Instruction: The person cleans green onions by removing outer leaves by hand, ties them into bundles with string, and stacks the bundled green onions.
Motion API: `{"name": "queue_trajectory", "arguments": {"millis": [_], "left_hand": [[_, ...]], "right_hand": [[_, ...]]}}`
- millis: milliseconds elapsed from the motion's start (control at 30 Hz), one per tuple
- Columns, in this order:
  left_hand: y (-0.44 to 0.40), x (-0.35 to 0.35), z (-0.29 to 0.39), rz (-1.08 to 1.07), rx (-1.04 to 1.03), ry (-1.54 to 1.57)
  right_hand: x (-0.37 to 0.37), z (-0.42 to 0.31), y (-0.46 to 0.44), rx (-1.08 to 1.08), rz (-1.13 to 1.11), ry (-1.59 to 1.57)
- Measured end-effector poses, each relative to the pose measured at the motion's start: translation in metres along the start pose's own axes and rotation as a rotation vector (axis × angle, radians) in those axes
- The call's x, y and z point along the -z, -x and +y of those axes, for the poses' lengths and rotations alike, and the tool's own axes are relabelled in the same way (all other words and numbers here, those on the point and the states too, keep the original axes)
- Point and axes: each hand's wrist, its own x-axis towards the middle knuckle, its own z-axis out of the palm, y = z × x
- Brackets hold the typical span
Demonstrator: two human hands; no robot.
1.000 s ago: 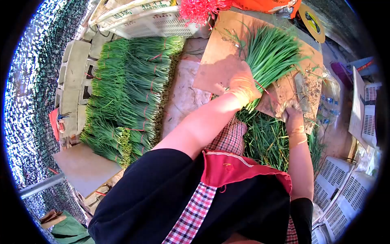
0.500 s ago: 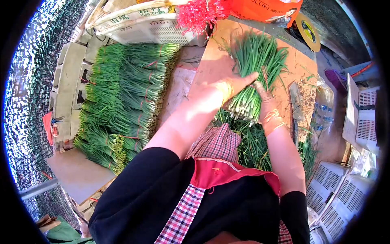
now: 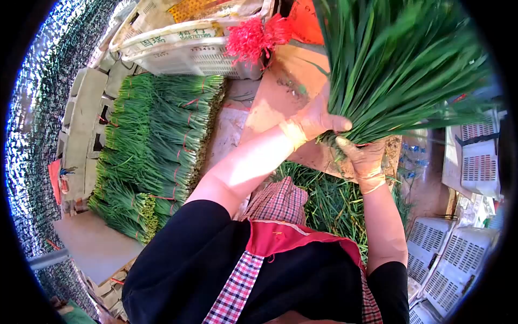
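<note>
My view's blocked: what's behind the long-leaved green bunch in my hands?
A flat orange-brown board and bright orange bag show partly past the bunch; whatever it covers cannot be seen.

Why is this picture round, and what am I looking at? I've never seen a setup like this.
There is no machine here: you see a person's own two hands, viewed forward and down by a camera worn on their head. The round, bent look suggests a wide lens.

The left hand and right hand together hold a bunch of long green leaves by its base, raised over a board. Loose greens lie below the board's near edge. On the picture's left, bundles with red bands lie in rows. Beyond them stands a crate.
</note>
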Motion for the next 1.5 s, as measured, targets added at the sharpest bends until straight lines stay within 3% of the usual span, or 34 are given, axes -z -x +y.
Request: {"name": "queue_trajectory", "arguments": {"millis": [67, 100, 200, 267, 300, 367, 400, 433, 567, 633, 667, 700, 733, 833, 900, 967, 1033, 1067, 1100, 1167, 1233, 1300, 1367, 1433, 1500], "left_hand": [[0.002, 0.015, -0.007, -0.068, 0.09, -0.03], [0.005, 0.02, -0.007, -0.112, 0.147, -0.024], [0.011, 0.026, -0.024, -0.138, 0.143, 0.038], [0.006, 0.021, -0.043, -0.092, 0.034, 0.117], [0.004, 0.011, -0.038, -0.003, 0.094, 0.201], [0.002, -0.015, -0.02, -0.015, -0.034, 0.227], [-0.004, -0.028, -0.006, -0.017, -0.044, 0.2], [-0.001, -0.034, 0.0, -0.005, -0.032, 0.191], [0.007, -0.032, 0.012, 0.035, 0.014, 0.014], [0.019, -0.014, 0.0, 0.209, 0.156, -0.005], [0.021, -0.013, 0.005, 0.151, 0.187, 0.043], [0.023, -0.013, 0.009, 0.094, 0.221, 0.089], [0.031, -0.015, 0.014, 0.155, 0.392, 0.147], [0.05, 0.017, -0.04, 0.021, 0.283, 0.101], [0.068, 0.04, -0.073, 0.249, 0.016, 0.379], [0.091, 0.052, -0.087, 0.423, -0.047, -0.473], [0.118, 0.069, -0.088, 0.557, -0.032, -1.082], [0.133, 0.08, -0.082, 0.575, -0.037, -1.306], [0.141, 0.07, -0.055, 0.862, 0.055, -0.81], [0.159, 0.062, -0.009, 1.287, 0.223, 0.256], [0.194, 0.096, 0.0, 1.192, 0.161, -0.14], [0.156, 0.053, 0.029, 1.031, -0.234, -0.673], [0.116, 0.035, 0.054, 0.614, -0.161, -1.212], [0.071, 0.018, 0.056, 0.111, -0.026, -1.402], [0.029, 0.02, 0.027, -0.264, -0.008, -1.539]], "right_hand": [[0.006, 0.011, 0.007, -0.327, 0.104, -0.423], [0.012, 0.015, 0.007, -0.376, 0.065, -0.319], [0.024, 0.023, 0.013, -0.328, -0.185, 0.43], [0.036, 0.079, 0.005, -0.08, -0.404, 1.04], [0.007, 0.007, 0.008, -0.457, -0.219, 0.356], [0.006, 0.018, 0.012, -0.166, -0.029, 0.027], [0.021, 0.031, 0.016, 0.072, -0.049, 0.428], [0.009, -0.009, 0.005, -0.372, -0.08, -0.263], [0.031, 0.02, 0.021, -0.384, -0.213, -0.025], [0.061, 0.071, 0.03, -0.236, -0.285, 0.394], [0.06, 0.071, 0.025, -0.159, -0.302, 0.6], [0.056, 0.072, 0.026, -0.198, -0.324, 0.586], [0.052, 0.072, 0.027, -0.237, -0.345, 0.573], [0.027, 0.054, 0.007, -0.065, -0.305, 0.673], [-0.009, 0.002, -0.016, 0.102, -0.166, 0.788], [-0.04, -0.038, -0.025, 0.343, -0.125, 1.15], [-0.051, 0.002, -0.014, 0.371, -0.195, 1.477], [-0.054, 0.01, -0.007, 0.244, -0.275, 1.428], [-0.056, 0.017, 0.002, 0.115, -0.352, 1.375], [-0.044, 0.038, 0.025, 0.06, -0.371, 1.338], [-0.023, 0.04, 0.035, 0.139, -0.417, 1.238], [0.008, 0.022, 0.033, 0.154, -0.369, 1.101], [0.036, 0.006, 0.02, 0.168, -0.363, 1.106], [0.064, -0.005, 0.004, 0.168, -0.339, 1.137], [0.075, -0.013, -0.02, 0.095, -0.343, 1.169]]}}
